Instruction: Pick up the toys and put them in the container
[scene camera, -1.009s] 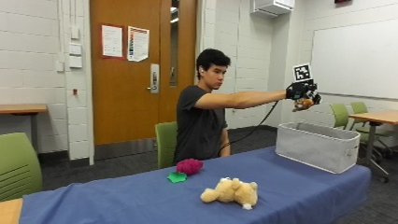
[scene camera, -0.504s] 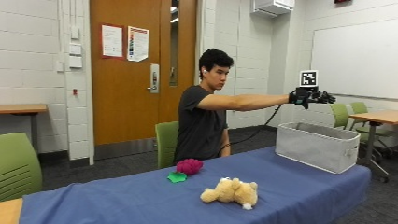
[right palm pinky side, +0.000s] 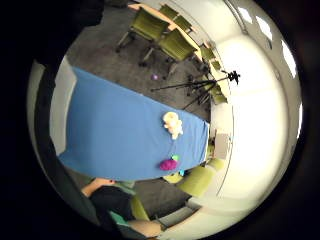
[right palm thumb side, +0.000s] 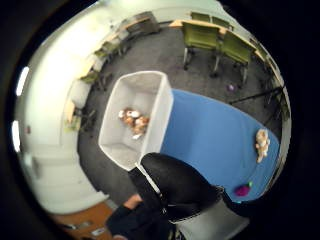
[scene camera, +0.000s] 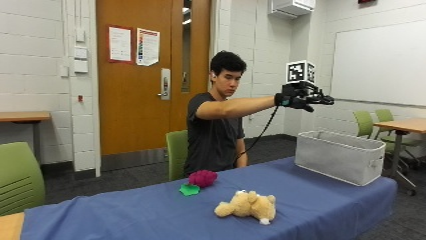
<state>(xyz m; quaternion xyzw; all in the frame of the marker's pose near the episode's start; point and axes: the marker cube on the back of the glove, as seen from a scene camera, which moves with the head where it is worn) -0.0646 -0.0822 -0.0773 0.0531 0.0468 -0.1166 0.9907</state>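
Note:
My gloved right hand (scene camera: 303, 100) is stretched out at shoulder height, fingers spread and holding nothing, high above the table and a little to the person's side of the grey fabric container (scene camera: 339, 157). The thumb side palm view looks down into the container (right palm thumb side: 160, 112), where a brown and white toy (right palm thumb side: 132, 120) lies on the bottom, with the glove (right palm thumb side: 175, 185) at the edge. A tan plush bear (scene camera: 247, 205) (right palm pinky side: 173, 124) lies near the table's front edge. A magenta plush with a green leaf (scene camera: 202, 178) (right palm pinky side: 169, 164) lies behind it, near the person.
A blue cloth covers the table (scene camera: 120, 212); the container stands at its right end. Green chairs (scene camera: 18, 175) stand around it, one (scene camera: 176, 152) behind the person. A camera tripod (right palm pinky side: 220, 82) stands on the floor beyond the table.
The hand went right over the container, then drew back a little towards the person. The toys on the table have not moved.

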